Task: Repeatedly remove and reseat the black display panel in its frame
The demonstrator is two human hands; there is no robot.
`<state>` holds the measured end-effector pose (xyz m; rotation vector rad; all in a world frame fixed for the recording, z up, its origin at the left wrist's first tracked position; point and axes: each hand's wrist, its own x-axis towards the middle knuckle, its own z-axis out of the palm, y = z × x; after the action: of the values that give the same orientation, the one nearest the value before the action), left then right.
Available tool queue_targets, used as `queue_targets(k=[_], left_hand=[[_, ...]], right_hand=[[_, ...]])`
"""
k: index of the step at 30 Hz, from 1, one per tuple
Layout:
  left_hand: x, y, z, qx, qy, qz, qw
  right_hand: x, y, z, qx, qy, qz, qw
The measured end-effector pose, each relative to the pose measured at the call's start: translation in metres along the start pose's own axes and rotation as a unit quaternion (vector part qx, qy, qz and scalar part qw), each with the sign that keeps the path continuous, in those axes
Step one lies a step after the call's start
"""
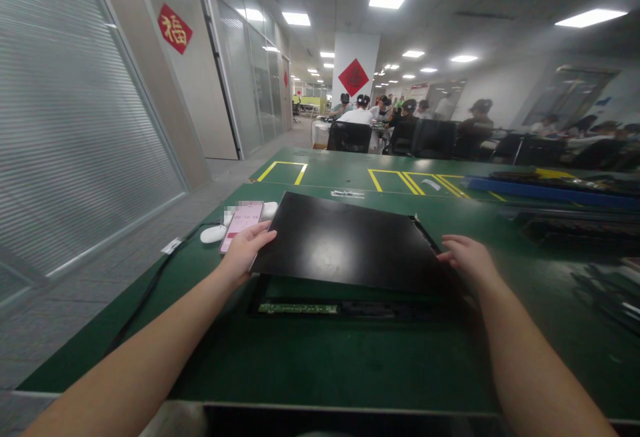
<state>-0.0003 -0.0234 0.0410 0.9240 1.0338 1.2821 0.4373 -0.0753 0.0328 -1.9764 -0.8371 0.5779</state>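
A flat black panel (345, 240), like a chassis lid, is tilted up at its near edge over a low black case (350, 308) on the green table (320, 363). A green circuit board (297, 307) shows under the raised edge. My left hand (245, 247) grips the panel's left edge, fingers curled on top. At the panel's right edge my right hand (467, 258) holds on, its fingers wrapped around the side.
A phone with a pink screen (241, 224) and a white mouse-like item (214, 233) with a black cable (150, 287) lie left of the panel. Blue rails and dark gear (550, 191) sit at the right. Several people sit at desks (400, 120) far behind.
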Motion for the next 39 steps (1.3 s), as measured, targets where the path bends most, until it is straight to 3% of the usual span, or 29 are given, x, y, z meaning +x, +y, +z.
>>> queue_targets(k=[18, 39], left_hand=[[0.001, -0.011, 0.0, 0.02, -0.054, -0.014, 0.998], [0.004, -0.017, -0.001, 0.063, -0.054, -0.023, 0.996]], right_hand=[[0.019, 0.017, -0.006, -0.169, 0.025, -0.05, 0.984], [0.006, 0.003, -0.003, -0.274, 0.026, -0.064, 0.959]])
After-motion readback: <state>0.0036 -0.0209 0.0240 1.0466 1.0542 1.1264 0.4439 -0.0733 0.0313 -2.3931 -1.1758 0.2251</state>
